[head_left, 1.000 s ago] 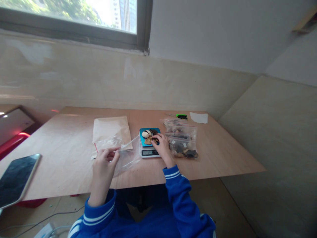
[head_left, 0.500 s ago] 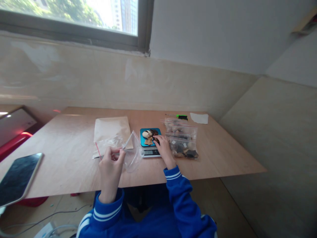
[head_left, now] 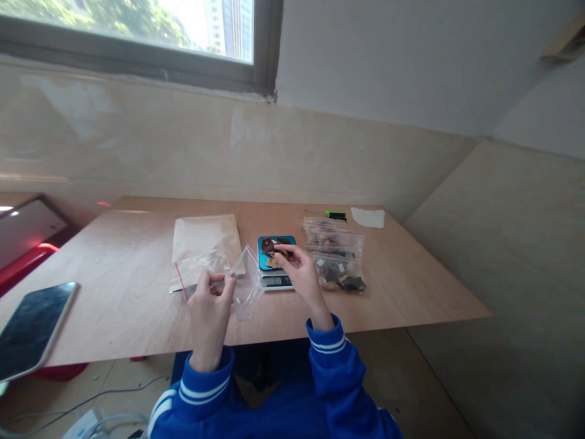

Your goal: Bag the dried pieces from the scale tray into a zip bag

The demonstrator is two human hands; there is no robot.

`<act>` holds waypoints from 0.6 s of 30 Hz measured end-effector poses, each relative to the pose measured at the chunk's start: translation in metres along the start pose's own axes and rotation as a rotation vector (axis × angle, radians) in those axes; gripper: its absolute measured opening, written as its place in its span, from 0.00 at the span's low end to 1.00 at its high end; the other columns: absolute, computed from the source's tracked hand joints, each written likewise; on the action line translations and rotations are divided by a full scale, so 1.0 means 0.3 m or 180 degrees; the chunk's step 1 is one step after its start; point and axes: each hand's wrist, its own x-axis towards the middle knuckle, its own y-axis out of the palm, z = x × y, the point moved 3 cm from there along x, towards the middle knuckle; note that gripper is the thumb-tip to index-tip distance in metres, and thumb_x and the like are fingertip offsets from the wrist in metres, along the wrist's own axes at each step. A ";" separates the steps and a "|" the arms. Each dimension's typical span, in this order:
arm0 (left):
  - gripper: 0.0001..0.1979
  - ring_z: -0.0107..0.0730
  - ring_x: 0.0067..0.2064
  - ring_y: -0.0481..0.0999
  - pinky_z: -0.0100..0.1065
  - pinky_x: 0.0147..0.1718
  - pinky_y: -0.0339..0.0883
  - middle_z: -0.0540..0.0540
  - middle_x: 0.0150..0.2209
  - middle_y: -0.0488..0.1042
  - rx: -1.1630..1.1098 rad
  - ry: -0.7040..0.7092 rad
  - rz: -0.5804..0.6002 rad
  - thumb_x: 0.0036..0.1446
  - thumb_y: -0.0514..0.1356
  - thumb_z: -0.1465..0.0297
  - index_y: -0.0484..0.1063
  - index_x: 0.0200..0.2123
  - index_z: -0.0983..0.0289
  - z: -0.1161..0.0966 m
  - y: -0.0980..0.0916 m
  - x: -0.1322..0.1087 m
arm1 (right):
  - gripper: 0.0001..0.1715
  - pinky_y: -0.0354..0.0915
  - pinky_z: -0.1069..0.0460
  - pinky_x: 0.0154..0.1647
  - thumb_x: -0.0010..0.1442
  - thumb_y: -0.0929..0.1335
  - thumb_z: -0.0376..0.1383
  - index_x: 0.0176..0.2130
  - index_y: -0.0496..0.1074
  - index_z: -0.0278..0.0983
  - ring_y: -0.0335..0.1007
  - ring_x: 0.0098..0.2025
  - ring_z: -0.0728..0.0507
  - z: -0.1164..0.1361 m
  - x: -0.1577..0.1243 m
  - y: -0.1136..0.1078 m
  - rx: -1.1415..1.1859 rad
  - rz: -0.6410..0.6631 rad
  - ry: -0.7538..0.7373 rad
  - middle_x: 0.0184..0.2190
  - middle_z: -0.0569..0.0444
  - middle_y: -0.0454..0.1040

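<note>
My left hand (head_left: 211, 299) pinches the rim of a clear zip bag (head_left: 245, 281) and holds it up, mouth open, just left of a small blue scale (head_left: 275, 263). My right hand (head_left: 299, 271) is raised over the scale with its fingers closed on a few small dark and tan pieces (head_left: 273, 249). More of those pieces lie on the scale's blue plate. To the right of the scale lie filled zip bags (head_left: 337, 255) with red seals. Both sleeves are blue with white stripes.
A brown paper envelope (head_left: 205, 236) and flat empty bags (head_left: 194, 268) lie left of the scale. A green-handled tool (head_left: 333, 214) and a white slip (head_left: 368, 217) sit at the far edge. A phone (head_left: 28, 329) lies at the left, beside a red object (head_left: 22, 263).
My right hand has lifted off the scale plate with some pieces pinched in it. My left hand has raised the clear bag and brought it closer to the scale.
</note>
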 end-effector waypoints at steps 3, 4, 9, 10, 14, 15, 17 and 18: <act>0.11 0.32 0.23 0.74 0.32 0.24 0.64 0.49 0.23 0.73 0.0002 0.0010 -0.0038 0.52 0.59 0.58 0.67 0.28 0.60 0.000 0.003 -0.004 | 0.12 0.71 0.50 0.42 0.56 0.70 0.39 0.40 0.76 0.38 0.75 0.40 0.46 0.065 -0.035 0.052 0.0322 0.0463 0.0166 0.40 0.52 0.79; 0.11 0.31 0.23 0.73 0.32 0.25 0.64 0.49 0.24 0.73 -0.0010 0.0023 -0.0049 0.52 0.59 0.58 0.67 0.28 0.60 0.000 0.004 -0.005 | 0.11 0.71 0.51 0.41 0.56 0.70 0.39 0.40 0.76 0.38 0.75 0.39 0.46 0.080 -0.046 0.064 0.0265 0.0613 0.0211 0.39 0.53 0.79; 0.12 0.31 0.24 0.74 0.30 0.23 0.64 0.50 0.26 0.74 -0.0109 -0.0015 0.0019 0.53 0.59 0.58 0.67 0.30 0.61 0.000 0.012 -0.008 | 0.08 0.69 0.49 0.43 0.56 0.69 0.32 0.37 0.77 0.39 0.74 0.40 0.44 0.139 -0.078 0.086 -0.0702 0.0738 0.0070 0.38 0.54 0.78; 0.12 0.31 0.24 0.74 0.30 0.22 0.64 0.50 0.26 0.74 -0.0118 -0.0040 0.0030 0.53 0.59 0.58 0.67 0.30 0.61 -0.001 0.014 -0.009 | 0.08 0.69 0.49 0.44 0.56 0.69 0.30 0.37 0.77 0.39 0.74 0.41 0.44 0.152 -0.081 0.092 -0.0877 0.0694 -0.0045 0.38 0.54 0.78; 0.12 0.32 0.24 0.74 0.31 0.22 0.65 0.50 0.26 0.74 -0.0183 -0.0065 0.0060 0.53 0.59 0.57 0.67 0.30 0.61 -0.007 0.021 -0.015 | 0.08 0.67 0.50 0.48 0.57 0.68 0.29 0.37 0.75 0.40 0.72 0.44 0.45 0.193 -0.085 0.136 -0.1091 0.0718 -0.0499 0.39 0.54 0.77; 0.13 0.32 0.24 0.74 0.31 0.22 0.65 0.50 0.26 0.74 -0.0222 -0.0062 0.0043 0.52 0.59 0.57 0.67 0.30 0.61 -0.008 0.021 -0.016 | 0.09 0.67 0.50 0.49 0.58 0.68 0.29 0.38 0.75 0.40 0.72 0.45 0.45 0.195 -0.085 0.147 -0.1109 0.0787 -0.0536 0.39 0.54 0.77; 0.13 0.32 0.24 0.74 0.30 0.22 0.66 0.49 0.24 0.73 -0.0322 -0.0066 -0.0025 0.52 0.59 0.57 0.66 0.30 0.61 -0.009 0.018 -0.018 | 0.10 0.66 0.49 0.50 0.59 0.67 0.28 0.40 0.74 0.39 0.72 0.46 0.45 0.188 -0.089 0.165 -0.1230 0.0990 -0.0485 0.40 0.53 0.77; 0.12 0.31 0.24 0.74 0.30 0.22 0.66 0.49 0.24 0.72 -0.0374 -0.0067 -0.0061 0.52 0.59 0.58 0.66 0.30 0.60 -0.008 0.016 -0.019 | 0.11 0.66 0.48 0.50 0.59 0.67 0.28 0.42 0.73 0.38 0.71 0.46 0.44 0.180 -0.094 0.170 -0.1354 0.1105 -0.0409 0.41 0.52 0.77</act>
